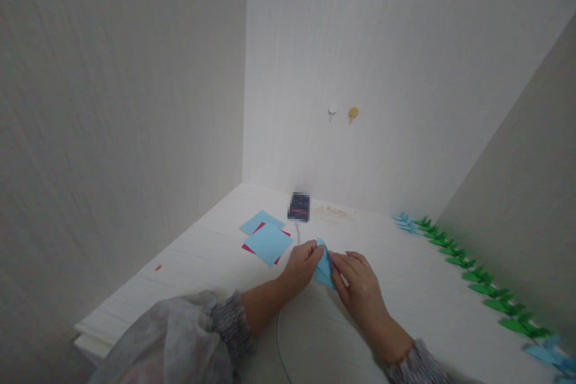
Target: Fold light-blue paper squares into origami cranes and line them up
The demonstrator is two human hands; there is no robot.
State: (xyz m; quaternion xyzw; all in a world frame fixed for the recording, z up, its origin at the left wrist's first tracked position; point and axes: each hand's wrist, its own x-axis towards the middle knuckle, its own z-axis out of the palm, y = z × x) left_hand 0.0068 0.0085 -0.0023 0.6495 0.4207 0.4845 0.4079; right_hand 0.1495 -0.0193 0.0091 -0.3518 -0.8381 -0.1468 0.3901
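Observation:
A light blue sheet of origami paper (324, 269), partly folded, is held up between my two hands over the white table. My left hand (300, 264) pinches its upper left edge with thumb and fingers. On the other side, my right hand (357, 281) has its thumb and fingertips closed on the right edge of the paper. Left of my hands lie flat square sheets: a blue sheet (269, 243) on top of a red sheet (249, 248), and another blue sheet (262, 222) just behind.
A row of folded green paper pieces (474, 276) runs along the table's right side, with blue folded pieces (406, 223) at its far end. A blurred phone-like device (299, 207) stands at the back wall, its white cable (279, 336) running forward. An orange scrap (158, 267) lies left.

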